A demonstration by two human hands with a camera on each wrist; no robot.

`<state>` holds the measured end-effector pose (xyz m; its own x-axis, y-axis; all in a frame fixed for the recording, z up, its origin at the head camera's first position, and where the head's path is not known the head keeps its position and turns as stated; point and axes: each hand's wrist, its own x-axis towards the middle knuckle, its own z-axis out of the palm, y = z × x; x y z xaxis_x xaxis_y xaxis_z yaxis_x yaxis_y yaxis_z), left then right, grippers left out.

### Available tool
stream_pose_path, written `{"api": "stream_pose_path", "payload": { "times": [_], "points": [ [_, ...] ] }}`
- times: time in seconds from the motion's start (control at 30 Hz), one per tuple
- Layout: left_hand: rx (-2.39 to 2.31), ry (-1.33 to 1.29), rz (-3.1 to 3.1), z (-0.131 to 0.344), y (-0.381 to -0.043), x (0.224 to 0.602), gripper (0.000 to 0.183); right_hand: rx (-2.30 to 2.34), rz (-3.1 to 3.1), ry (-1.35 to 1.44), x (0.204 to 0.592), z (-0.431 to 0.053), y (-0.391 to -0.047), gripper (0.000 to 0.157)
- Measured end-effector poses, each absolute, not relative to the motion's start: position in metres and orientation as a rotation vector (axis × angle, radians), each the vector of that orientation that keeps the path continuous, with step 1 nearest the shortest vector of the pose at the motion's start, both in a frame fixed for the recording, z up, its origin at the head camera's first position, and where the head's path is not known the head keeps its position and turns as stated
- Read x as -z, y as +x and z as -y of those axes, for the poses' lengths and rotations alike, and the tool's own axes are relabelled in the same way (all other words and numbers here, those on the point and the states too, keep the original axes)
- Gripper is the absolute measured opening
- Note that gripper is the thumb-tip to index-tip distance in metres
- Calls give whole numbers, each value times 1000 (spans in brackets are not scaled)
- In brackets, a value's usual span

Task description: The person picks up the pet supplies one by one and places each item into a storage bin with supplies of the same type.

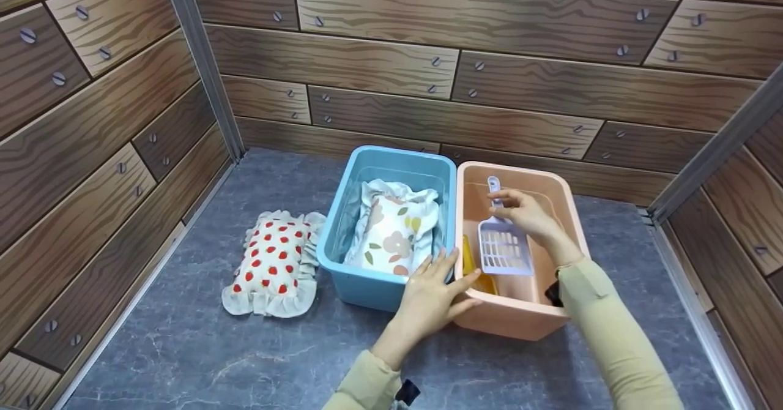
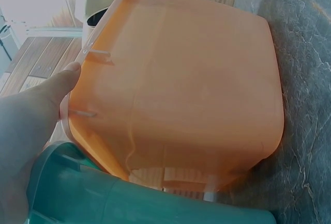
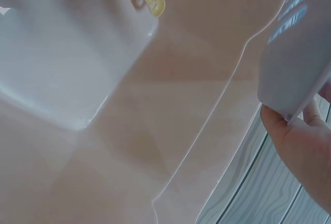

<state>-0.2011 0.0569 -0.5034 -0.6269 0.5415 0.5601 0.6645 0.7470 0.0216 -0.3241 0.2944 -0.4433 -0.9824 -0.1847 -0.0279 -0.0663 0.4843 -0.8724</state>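
Note:
My right hand (image 1: 526, 217) pinches the handle of a lavender slotted litter scoop (image 1: 504, 251), its slotted head tilted down inside the peach bin (image 1: 520, 330). The right wrist view shows the scoop (image 3: 300, 53) at the right edge, fingers (image 3: 279, 123) at its handle end. With fingers spread, my left hand (image 1: 428, 294) rests on the near rims of the peach bin and the blue bin (image 1: 367, 290) beside it. A yellow item (image 1: 486, 284) lies in the peach bin, partly hidden by the scoop. A pale, smooth object (image 3: 57, 53) lies in there too.
Inside the blue bin lies a ruffled pillow with a flower print (image 1: 394, 232). A ruffled strawberry-print pillow (image 1: 272, 260) lies on the dark marbled surface (image 1: 244, 361) to its left. Wood-patterned walls (image 1: 391, 73) enclose the back and sides.

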Motion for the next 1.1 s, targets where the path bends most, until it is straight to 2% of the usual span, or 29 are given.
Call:
{"api": "stream_pose_path", "payload": {
  "times": [1.1],
  "points": [
    [320,-914,2384,-57,-202,505,47,1514,-2563,-188,458,-293,-339,41]
  ]
}}
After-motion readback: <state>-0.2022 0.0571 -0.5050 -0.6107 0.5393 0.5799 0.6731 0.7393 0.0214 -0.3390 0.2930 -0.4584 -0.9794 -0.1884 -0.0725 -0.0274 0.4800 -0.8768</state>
